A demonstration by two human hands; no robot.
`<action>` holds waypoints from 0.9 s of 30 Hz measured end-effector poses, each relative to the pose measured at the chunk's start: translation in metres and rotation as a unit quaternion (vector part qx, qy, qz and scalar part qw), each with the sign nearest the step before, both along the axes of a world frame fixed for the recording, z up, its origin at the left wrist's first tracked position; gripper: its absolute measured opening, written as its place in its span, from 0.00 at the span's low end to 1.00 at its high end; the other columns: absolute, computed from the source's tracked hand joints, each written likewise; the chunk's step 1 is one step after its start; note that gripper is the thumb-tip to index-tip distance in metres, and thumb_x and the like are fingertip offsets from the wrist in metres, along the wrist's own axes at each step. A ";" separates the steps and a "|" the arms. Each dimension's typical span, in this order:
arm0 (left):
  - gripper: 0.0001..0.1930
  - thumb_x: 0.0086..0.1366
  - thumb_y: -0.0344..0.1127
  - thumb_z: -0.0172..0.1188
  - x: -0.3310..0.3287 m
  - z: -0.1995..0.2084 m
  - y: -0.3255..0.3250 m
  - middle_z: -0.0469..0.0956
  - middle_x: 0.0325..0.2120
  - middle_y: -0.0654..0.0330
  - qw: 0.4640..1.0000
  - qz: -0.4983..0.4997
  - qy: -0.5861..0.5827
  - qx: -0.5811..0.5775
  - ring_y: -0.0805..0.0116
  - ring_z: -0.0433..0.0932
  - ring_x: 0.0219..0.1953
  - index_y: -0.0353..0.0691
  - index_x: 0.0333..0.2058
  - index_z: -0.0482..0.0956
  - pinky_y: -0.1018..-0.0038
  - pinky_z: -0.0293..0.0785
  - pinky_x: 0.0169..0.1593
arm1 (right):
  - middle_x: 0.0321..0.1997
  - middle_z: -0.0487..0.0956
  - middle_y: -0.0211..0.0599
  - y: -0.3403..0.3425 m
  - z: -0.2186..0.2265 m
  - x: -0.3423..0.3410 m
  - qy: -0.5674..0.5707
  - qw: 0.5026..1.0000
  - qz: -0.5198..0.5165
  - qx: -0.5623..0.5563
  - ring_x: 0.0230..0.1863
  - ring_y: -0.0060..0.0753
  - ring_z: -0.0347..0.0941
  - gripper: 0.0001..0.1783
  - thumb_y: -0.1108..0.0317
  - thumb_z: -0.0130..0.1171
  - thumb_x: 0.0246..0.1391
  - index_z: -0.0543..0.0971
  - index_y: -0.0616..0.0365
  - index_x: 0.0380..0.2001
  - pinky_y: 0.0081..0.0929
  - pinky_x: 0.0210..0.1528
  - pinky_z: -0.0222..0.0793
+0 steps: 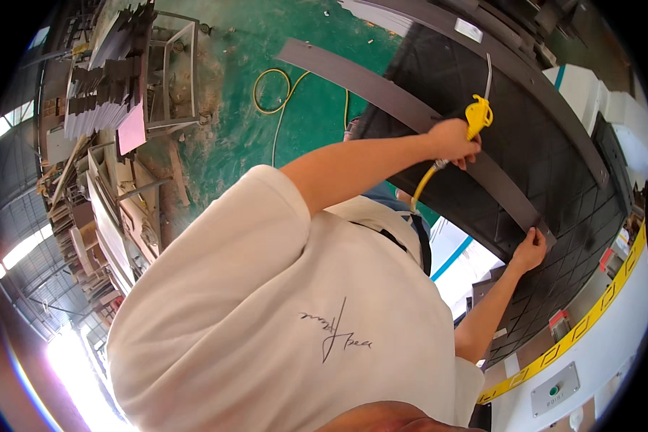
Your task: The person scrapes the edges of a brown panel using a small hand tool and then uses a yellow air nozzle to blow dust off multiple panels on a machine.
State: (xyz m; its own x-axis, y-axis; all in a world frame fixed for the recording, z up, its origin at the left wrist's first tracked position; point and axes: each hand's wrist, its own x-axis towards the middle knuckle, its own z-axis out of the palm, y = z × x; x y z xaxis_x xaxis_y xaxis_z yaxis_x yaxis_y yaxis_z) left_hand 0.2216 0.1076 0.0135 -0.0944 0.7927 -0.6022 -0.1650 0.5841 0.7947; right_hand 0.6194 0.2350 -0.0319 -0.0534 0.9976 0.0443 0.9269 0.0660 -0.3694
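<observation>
Left hand (453, 140) wrapped around the handle of a yellow air gun (478, 114), its thin metal nozzle pointing away from the body; a yellow hose (419, 189) leaves the lower end of the grip. Right hand (530, 250) narrow, thumb and fingers together at the near right end of a long grey strip (392, 93) — the underside of this hold is hidden. Strip lies slantwise over a black surface (443, 68), passing beneath the left hand; its far left end juts out above the green floor (324, 129). Cannot tell whether left hand and strip touch. Beyond, a second long strip (533, 83) runs along the far side of the black surface, with a white label (468, 29) on it. Yellow hose coil (255, 88) on the floor, left of the work. Farther left, stacked panels (108, 108) beside a metal frame (168, 65). Lower right — a yellow band (565, 338) with black rectangles, and a green button (554, 391) on a metal plate.
</observation>
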 end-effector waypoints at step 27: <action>0.42 0.77 0.69 0.47 -0.365 -0.029 -0.277 0.85 0.52 0.51 0.921 0.316 -0.226 0.008 0.59 0.86 0.52 0.28 0.62 0.76 0.69 0.79 0.50 | 0.36 0.82 0.42 -0.270 0.051 -0.647 0.182 0.931 0.303 -0.097 0.39 0.51 0.81 0.08 0.65 0.65 0.61 0.89 0.53 0.38 0.45 0.43 0.77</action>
State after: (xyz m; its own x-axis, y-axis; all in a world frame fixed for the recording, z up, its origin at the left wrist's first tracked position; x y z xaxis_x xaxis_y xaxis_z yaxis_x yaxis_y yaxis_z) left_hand -0.1434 -0.1699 -0.0155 -0.2826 0.6739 -0.6827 -0.7851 0.2464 0.5682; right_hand -0.0279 -0.0352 0.0188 -0.6250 0.7806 -0.0083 0.5532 0.4354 -0.7103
